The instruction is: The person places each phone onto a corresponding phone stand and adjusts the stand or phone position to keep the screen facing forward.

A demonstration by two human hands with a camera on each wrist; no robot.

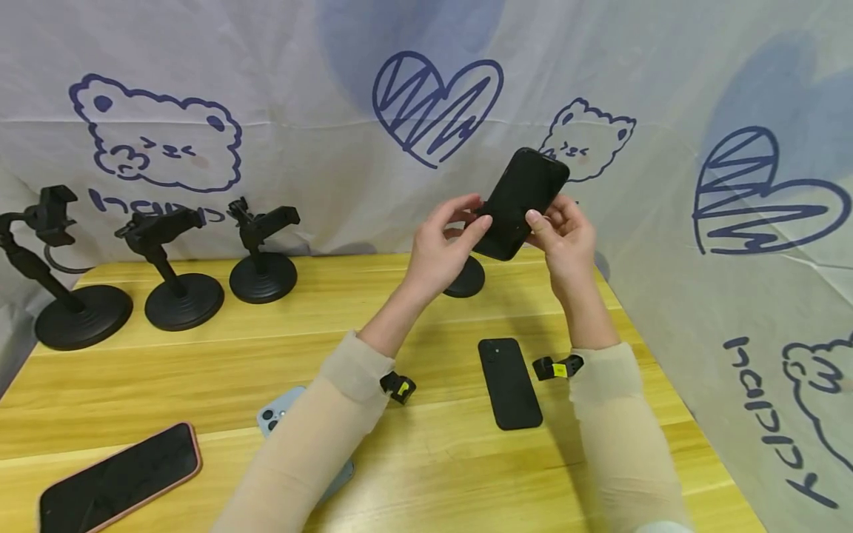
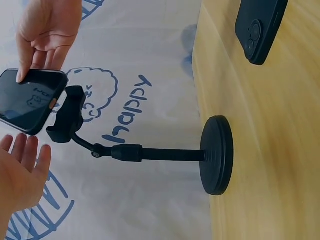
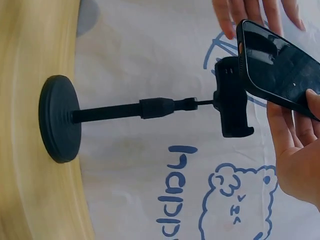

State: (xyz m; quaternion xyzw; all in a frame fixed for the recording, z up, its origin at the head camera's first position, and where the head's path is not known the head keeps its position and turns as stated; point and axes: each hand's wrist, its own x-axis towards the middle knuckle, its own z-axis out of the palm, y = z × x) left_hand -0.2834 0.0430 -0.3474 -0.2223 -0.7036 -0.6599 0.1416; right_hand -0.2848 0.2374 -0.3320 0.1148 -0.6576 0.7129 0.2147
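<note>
A black-cased smartphone is tilted in mid-air, its dark screen facing me. My right hand grips it, thumb on the screen and fingers behind, as the right wrist view shows. On the phone's other side my left hand has its fingers extended near the edge; in the left wrist view they look slightly apart from it. Directly behind the phone stands a black phone stand; its clamp holds nothing. From the head, the phone hides most of this stand except its round base.
Three more black phone stands stand at the back left. A black phone lies face down between my forearms. A light blue phone is partly under my left sleeve. At front left lies a pink-edged phone. Printed cloth hangs behind.
</note>
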